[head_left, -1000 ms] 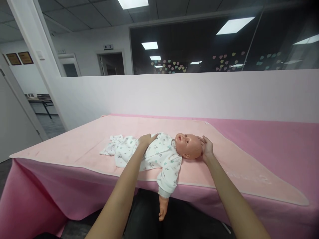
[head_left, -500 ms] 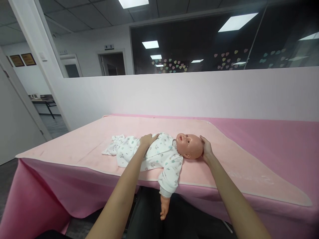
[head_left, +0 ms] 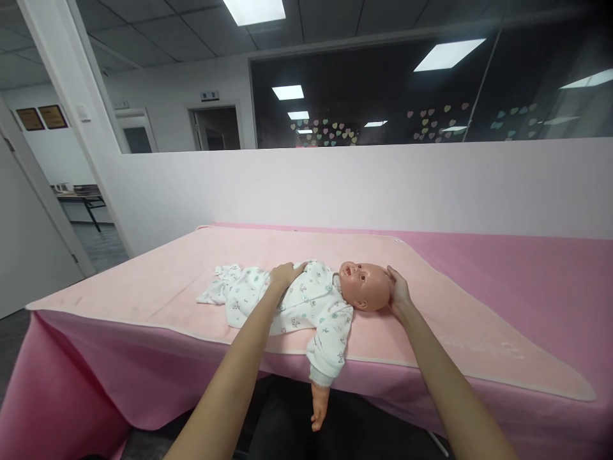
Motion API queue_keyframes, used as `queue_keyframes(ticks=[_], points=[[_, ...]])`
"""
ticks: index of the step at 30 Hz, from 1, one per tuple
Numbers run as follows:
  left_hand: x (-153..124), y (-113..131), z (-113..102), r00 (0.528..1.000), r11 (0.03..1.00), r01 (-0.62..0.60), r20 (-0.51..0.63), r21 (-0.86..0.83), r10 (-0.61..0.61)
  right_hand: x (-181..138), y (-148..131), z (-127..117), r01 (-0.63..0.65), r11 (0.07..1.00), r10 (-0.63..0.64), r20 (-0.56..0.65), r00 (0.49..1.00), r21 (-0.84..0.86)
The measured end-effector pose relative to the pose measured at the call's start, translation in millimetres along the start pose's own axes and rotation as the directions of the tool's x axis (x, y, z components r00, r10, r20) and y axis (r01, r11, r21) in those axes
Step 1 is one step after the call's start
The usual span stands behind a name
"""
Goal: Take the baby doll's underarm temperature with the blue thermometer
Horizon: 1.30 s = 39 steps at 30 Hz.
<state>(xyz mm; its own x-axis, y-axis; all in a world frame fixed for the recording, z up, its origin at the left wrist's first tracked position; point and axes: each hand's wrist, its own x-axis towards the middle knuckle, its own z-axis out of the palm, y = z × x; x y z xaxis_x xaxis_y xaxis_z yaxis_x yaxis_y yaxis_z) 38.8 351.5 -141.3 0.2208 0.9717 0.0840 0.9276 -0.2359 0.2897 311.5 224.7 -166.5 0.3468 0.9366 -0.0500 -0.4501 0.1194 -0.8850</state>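
A baby doll (head_left: pixel 366 286) in a white patterned romper (head_left: pixel 306 306) lies on its back across a light pink blanket (head_left: pixel 167 281), head to the right. One doll arm (head_left: pixel 320 402) dangles over the table's near edge. My left hand (head_left: pixel 283 275) rests flat on the doll's chest, fingers stretched out. Cupped against the top of the doll's head is my right hand (head_left: pixel 397 291), its fingers curved round the skull.
The blanket covers a table draped in a darker pink cloth (head_left: pixel 527 275). A white partition wall (head_left: pixel 359 185) with dark glass above runs behind the table. An open doorway (head_left: pixel 81 211) on the left shows another room with a desk.
Both hands stay on the doll. The view has shifted slightly and the doll sits a little lower in the picture; its hanging arm swings slightly.
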Motion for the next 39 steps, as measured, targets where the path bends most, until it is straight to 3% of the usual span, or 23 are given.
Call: queue_keyframes(ticks=[6, 14, 20, 24, 32, 39], points=[[4.2, -2.0, 2.5, 1.0, 1.0, -0.015, -0.011, 0.007, 0.015, -8.8, -2.0, 8.8, -0.144, 0.988, 0.129, 0.221, 0.967, 0.051], [5.9, -2.3, 4.8, 1.0, 1.0, -0.024, 0.0, -0.01, 0.024, -6.4, -0.8, 8.6, -0.159, 0.986, 0.153, 0.114, 0.982, 0.044], [5.4, -0.9, 4.9, 1.0, 1.0, -0.018, 0.002, -0.008, 0.018, 3.1, 6.4, -0.6, -0.041, 0.999, 0.04, 0.107, 0.993, 0.002], [5.5, -0.8, 5.6, 1.0, 1.0, -0.008, 0.004, -0.014, 0.008, 4.5, 6.5, -0.4, -0.013, 0.999, 0.014, 0.013, 1.0, -0.035], [6.3, -0.7, 4.5, 1.0, 1.0, -0.016, 0.002, -0.008, 0.016, -9.7, -3.3, 15.2, -0.111, 0.993, 0.11, 0.029, 0.994, 0.034], [11.5, -1.7, 3.4, 0.999, 0.999, -0.023, 0.03, -0.044, 0.024, -10.8, -2.5, 13.0, 0.009, 0.999, -0.009, -0.004, 1.0, 0.039]])
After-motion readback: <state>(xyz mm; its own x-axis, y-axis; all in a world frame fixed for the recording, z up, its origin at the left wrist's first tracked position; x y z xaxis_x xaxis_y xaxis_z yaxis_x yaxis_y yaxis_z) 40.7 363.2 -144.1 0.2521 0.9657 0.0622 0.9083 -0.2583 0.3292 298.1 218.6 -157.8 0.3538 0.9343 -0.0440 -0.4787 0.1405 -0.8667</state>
